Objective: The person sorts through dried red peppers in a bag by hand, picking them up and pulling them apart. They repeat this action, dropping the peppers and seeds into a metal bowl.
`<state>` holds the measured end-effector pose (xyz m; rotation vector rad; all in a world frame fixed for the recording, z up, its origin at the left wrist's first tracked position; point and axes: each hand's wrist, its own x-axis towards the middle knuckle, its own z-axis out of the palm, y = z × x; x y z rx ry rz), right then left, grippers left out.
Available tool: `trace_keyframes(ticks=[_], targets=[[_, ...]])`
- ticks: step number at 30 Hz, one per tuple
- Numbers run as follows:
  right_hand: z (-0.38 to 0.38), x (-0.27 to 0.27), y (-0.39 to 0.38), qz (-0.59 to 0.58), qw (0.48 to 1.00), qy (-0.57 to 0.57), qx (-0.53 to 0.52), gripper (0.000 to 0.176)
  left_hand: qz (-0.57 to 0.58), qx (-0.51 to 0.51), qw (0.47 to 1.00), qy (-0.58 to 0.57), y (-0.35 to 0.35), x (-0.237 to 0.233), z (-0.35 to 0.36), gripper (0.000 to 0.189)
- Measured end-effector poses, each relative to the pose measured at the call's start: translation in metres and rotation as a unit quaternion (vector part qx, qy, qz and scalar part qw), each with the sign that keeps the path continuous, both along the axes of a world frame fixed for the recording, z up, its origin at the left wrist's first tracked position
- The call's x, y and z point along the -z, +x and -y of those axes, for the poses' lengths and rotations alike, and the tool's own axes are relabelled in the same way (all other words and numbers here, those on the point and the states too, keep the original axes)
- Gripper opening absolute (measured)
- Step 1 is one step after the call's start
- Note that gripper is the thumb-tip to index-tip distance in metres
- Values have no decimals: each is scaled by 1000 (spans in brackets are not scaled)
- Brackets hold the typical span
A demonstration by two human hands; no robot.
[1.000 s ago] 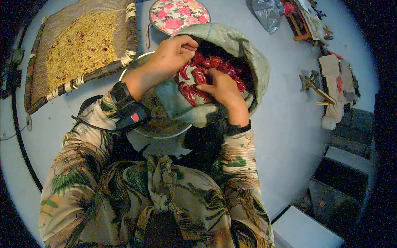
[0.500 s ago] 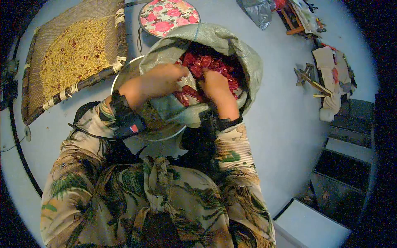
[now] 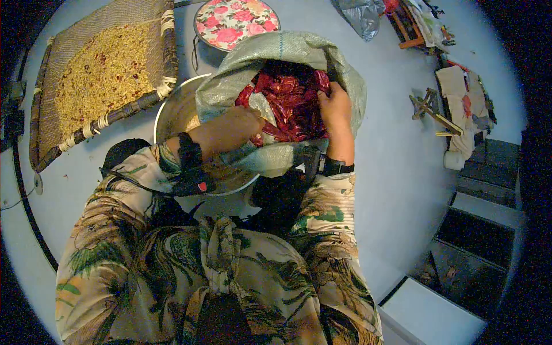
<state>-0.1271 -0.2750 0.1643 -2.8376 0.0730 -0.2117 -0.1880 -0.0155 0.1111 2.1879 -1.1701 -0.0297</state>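
Nearest is the person's lap and sleeves, in leafy brown-and-green patterned clothing (image 3: 264, 270), with a black band (image 3: 190, 150) around the left wrist. Beyond, both hands are at the open mouth of a pale green woven sack (image 3: 279, 45), where shiny red chillies (image 3: 293, 109) lie heaped. The left hand (image 3: 230, 132) is at the sack's near left side, fingers curled beside the chillies; whether it grips one, I cannot tell. The right hand (image 3: 337, 108) is at the right side of the mouth, thumb and fingers closed on a red chilli (image 3: 323, 81). Under the sack's left side is a round basin (image 3: 158, 118) with a pale rim. Farther left, a dark-framed woven tray (image 3: 115, 117) holds yellow grain (image 3: 106, 75) flecked with red. Behind the sack is a round flowered seat (image 3: 236, 23); at the far right, a grey plastic bag (image 3: 363, 18) lies on the floor (image 3: 397, 144).
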Motion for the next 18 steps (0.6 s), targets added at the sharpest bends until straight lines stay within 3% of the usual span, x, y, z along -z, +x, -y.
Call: trace_keyframes(ticks=[7,12,16,18], targets=[[-3,-5,1,-36,999,-12,19,35,-3,-33,998,46,2,6,10,16],[-6,-9,-2,-26,1000,-3,7,35,79,-32,994,62,6,9,12,16],[-7,-10,-1,-50,999,-7,10,33,35,-40,998,26,14,3,10,19],[-8,-10,-1,-51,999,-9,8,33,-37,-79,991,99,18,-10,14,22]])
